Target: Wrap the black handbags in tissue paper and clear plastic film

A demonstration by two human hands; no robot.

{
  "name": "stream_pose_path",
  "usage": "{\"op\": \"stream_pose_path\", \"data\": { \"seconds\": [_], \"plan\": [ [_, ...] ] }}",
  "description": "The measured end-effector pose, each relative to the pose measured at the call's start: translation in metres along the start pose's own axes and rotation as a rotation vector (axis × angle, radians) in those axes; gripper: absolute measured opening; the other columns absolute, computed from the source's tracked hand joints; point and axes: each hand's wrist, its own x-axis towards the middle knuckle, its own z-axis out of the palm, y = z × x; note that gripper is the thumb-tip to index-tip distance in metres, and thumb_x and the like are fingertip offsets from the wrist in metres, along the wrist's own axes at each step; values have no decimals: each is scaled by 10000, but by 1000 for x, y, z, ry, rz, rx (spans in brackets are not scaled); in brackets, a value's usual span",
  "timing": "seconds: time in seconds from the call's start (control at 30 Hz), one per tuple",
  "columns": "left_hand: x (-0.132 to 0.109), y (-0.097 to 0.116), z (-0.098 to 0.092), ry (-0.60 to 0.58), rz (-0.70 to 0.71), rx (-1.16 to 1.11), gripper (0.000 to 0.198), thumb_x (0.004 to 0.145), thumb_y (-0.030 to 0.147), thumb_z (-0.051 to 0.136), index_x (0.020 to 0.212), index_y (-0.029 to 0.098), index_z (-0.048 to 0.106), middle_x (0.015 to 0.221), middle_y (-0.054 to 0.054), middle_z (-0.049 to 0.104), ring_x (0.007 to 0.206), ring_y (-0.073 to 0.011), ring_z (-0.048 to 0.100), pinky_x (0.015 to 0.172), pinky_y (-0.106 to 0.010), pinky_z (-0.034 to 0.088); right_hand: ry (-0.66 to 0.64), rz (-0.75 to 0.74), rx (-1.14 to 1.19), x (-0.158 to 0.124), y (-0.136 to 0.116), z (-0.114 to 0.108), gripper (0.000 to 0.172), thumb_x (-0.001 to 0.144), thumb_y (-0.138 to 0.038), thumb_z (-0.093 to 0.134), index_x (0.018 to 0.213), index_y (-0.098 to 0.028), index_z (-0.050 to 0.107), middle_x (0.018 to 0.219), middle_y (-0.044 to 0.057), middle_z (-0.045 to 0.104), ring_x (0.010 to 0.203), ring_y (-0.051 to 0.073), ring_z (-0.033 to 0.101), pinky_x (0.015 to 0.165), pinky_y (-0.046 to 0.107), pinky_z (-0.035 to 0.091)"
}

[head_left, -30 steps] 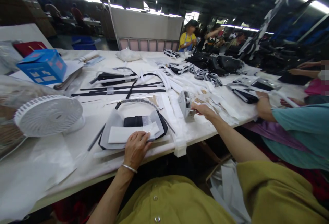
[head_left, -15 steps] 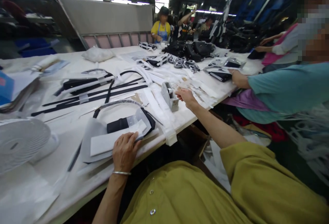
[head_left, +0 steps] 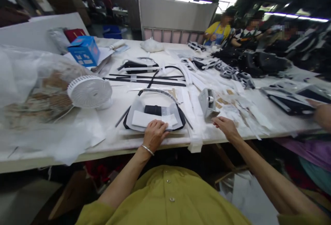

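Observation:
My left hand (head_left: 155,133) rests on the front edge of a black bag (head_left: 182,123) laid flat on the table. White sheet padding (head_left: 142,119) and a small black roll (head_left: 153,110) lie on the bag, and its wrapped strap arches behind. The fingers press on the padding, close together. To the right, my right hand (head_left: 225,125) is pinched at the front end of a grey tape dispenser (head_left: 206,102); whatever is between its fingertips is too small to make out.
A white fan (head_left: 89,91), a blue box (head_left: 84,51) and clear plastic bags (head_left: 41,90) are on the left. Black straps (head_left: 144,81) lie behind the bag. Paper scraps (head_left: 232,106) spread rightward. Co-workers stand beyond, and another person's hand (head_left: 322,113) is at far right.
The view has turned left, bringing the fan and blue box fully into sight. My right hand has come down to the dispenser's near end. My left hand stays on the bag.

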Motion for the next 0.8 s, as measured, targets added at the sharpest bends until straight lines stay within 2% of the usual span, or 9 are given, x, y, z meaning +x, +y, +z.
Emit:
{"op": "stream_pose_path", "data": {
  "seconds": [0.1, 0.2, 0.3, 0.4, 0.47, 0.53, 0.63, 0.73, 0.8],
  "plan": [
    [0, 1, 1, 1, -5, -2, 314, 818, 331, 725, 1095, 231, 615, 1034, -42, 669, 998, -239, 581, 955, -411, 453, -412, -281, -80, -2, -52, 26, 333, 732, -488, 655, 783, -164, 712, 705, 36, 681, 637, 149, 581, 621, 263, 449],
    [-1, 1, 2, -5, -6, 3, 306, 828, 362, 713, 1089, 239, 612, 1037, -39, 663, 990, -230, 579, 956, -408, 453, -894, -455, -273, -3, -117, 71, 318, 781, -468, 621, 799, -166, 719, 705, 16, 678, 651, 140, 587, 610, 238, 430],
    [-2, 1, 3, -5, -9, 14, 291, 837, 375, 701, 1083, 246, 613, 1025, -37, 660, 984, -227, 576, 964, -408, 450, -1163, -678, -554, 3, -168, 123, 213, 763, -365, 637, 794, -176, 731, 688, -7, 678, 650, 130, 586, 596, 221, 400],
    [-3, 1, 3, -6, -11, 24, 306, 830, 383, 707, 1083, 238, 618, 1026, -42, 658, 991, -235, 576, 948, -404, 458, -1263, -778, -919, 10, -194, 172, 163, 713, -293, 683, 777, -158, 745, 668, 3, 681, 655, 141, 588, 605, 232, 391],
    [-3, 1, 3, -10, -16, 24, 313, 829, 386, 706, 1090, 236, 618, 1033, -45, 658, 994, -239, 578, 935, -402, 464, -1303, -751, -1123, 13, -200, 197, 157, 662, -267, 733, 742, -133, 743, 625, 11, 663, 641, 154, 585, 608, 246, 397],
    [-3, 1, 2, -16, -25, 15, 314, 834, 377, 702, 1100, 236, 616, 1030, -46, 658, 992, -238, 579, 929, -401, 468, -1348, -677, -1193, 15, -201, 215, 166, 601, -249, 787, 681, -115, 730, 573, 10, 637, 623, 166, 584, 606, 258, 411],
    [-4, 1, 2, -22, -26, 1, 324, 836, 359, 700, 1120, 231, 609, 1028, -48, 659, 987, -234, 577, 948, -412, 464, -1343, -541, -1055, 20, -199, 224, 182, 495, -189, 840, 566, -120, 687, 494, -19, 587, 572, 155, 570, 584, 254, 424],
    [-4, 1, 3, -21, -30, -15, 320, 851, 348, 683, 1138, 232, 603, 1049, -55, 658, 988, -234, 578, 970, -428, 455, -1318, -449, -866, 28, -197, 219, 228, 402, -128, 854, 527, -140, 664, 452, -60, 550, 519, 121, 542, 551, 227, 417],
    [-4, 1, 3, -19, -37, -30, 305, 865, 349, 665, 1143, 240, 602, 1053, -58, 657, 997, -234, 579, 969, -434, 453, -1343, -413, -833, 33, -197, 212, 242, 397, -145, 861, 548, -144, 672, 474, -55, 570, 520, 123, 550, 541, 224, 413]
  ]
}}
